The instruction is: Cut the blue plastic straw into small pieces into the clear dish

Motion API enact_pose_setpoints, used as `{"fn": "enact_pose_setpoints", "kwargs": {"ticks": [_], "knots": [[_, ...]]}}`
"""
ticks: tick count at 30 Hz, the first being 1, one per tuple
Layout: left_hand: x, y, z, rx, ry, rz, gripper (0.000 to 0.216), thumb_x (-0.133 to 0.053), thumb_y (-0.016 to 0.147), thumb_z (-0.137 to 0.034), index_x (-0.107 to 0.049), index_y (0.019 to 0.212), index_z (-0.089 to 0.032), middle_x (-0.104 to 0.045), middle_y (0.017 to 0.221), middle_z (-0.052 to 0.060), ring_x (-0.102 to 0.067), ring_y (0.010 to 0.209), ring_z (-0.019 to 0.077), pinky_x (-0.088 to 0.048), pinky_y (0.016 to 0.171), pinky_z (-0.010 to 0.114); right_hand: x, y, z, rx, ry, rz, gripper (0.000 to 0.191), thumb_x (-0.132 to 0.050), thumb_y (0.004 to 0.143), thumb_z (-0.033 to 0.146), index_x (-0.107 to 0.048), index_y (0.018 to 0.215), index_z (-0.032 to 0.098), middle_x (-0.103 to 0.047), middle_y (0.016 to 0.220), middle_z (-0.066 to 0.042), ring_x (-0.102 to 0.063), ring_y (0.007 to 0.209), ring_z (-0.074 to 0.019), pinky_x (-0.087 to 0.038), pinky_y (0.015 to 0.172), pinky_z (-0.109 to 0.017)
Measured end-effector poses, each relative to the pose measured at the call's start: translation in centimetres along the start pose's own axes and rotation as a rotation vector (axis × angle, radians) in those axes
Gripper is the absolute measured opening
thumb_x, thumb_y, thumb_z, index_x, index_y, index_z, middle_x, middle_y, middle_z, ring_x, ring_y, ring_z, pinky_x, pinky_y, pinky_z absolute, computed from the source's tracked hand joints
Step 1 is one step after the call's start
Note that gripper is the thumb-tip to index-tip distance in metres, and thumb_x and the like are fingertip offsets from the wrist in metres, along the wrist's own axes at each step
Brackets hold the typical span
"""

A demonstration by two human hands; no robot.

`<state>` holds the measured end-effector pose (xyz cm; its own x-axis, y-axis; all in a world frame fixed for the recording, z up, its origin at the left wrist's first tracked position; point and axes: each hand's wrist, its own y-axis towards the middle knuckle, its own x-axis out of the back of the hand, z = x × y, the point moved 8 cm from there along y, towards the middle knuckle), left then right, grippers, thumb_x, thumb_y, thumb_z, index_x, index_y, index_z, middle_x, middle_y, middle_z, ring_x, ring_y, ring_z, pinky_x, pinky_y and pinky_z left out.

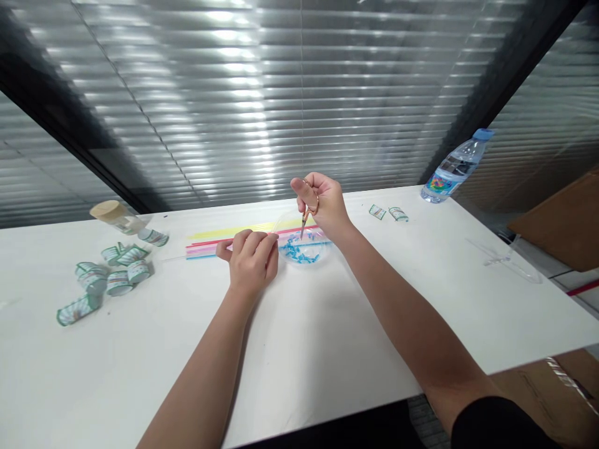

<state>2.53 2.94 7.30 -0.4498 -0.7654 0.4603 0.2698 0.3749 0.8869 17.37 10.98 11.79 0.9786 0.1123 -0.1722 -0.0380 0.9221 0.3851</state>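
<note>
My right hand (330, 202) has its fingers through the loops of small scissors (305, 223) with copper-coloured handles. Their blades point down over a clear bowl (306, 264) that holds many short blue pieces (294, 252). Just left of the bowl, my left hand (250, 262) is closed, knuckles up, around a thin blue straw (201, 257). The straw shows on both sides of the hand, its right part over the bowl. Pink, red and yellow straws (224, 234) lie side by side behind the left hand. My left fingertips are partly hidden.
Several green-and-white wrapped rolls (119, 282) and a cork-lidded jar (119, 216) are at the left. Two small packets (377, 212) lie right of the bowl. A water bottle (456, 167) stands at the back right, clear plastic (510, 260) nearer. Blinds (262, 93) rise behind the table.
</note>
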Motion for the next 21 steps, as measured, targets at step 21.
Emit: {"fn": "enact_pose_setpoints", "kwargs": {"ticks": [21], "knots": [[-0.1,0.0,-0.1,0.001,-0.003,0.004,0.014,-0.057,0.081,-0.015,-0.064,0.087,-0.025,-0.067,0.072,0.0,-0.059,0.083,0.0222,-0.017,0.079,0.04,0.2,-0.2,0.9,0.003,0.011,-0.021,0.053,-0.072,0.065,0.059,-0.036,0.058,0.021,-0.038,0.046,0.008,-0.042,0.045,-0.0052,-0.033,0.043,-0.02]]}}
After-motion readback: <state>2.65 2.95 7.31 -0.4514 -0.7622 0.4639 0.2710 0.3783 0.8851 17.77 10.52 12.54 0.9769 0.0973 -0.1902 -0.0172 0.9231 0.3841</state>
